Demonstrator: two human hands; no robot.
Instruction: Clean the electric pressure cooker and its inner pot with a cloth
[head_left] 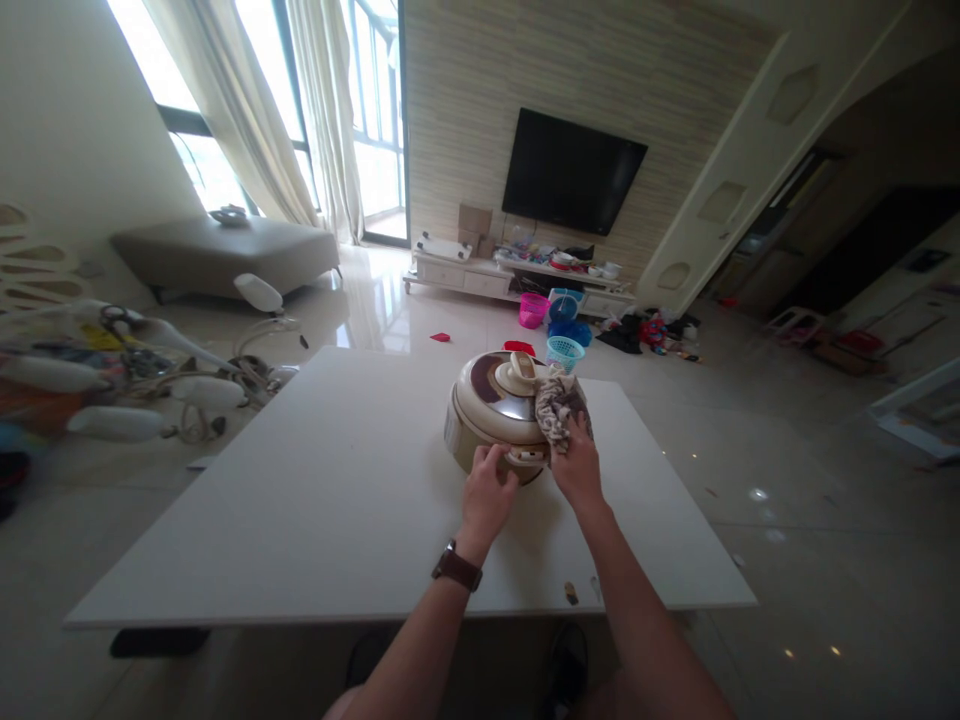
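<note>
A cream electric pressure cooker [466,421] with a brown and shiny metal lid stands upright on a white table [330,520]. My left hand [489,490] rests against its near side, fingers bent at the rim beside the front handle; whether it grips anything is hard to see. In my right hand [577,465] is a crumpled brown-and-white patterned cloth [556,408], pressed to the right side of the lid and body. The cloth hides that part of the cooker.
Two small objects, one a dark and tan piece [571,593], lie at the table's near edge. Beyond the table are a blue basket [564,350], a pink basket [533,310] and a low TV cabinet [480,280]. A lamp with white shades [120,425] lies at left.
</note>
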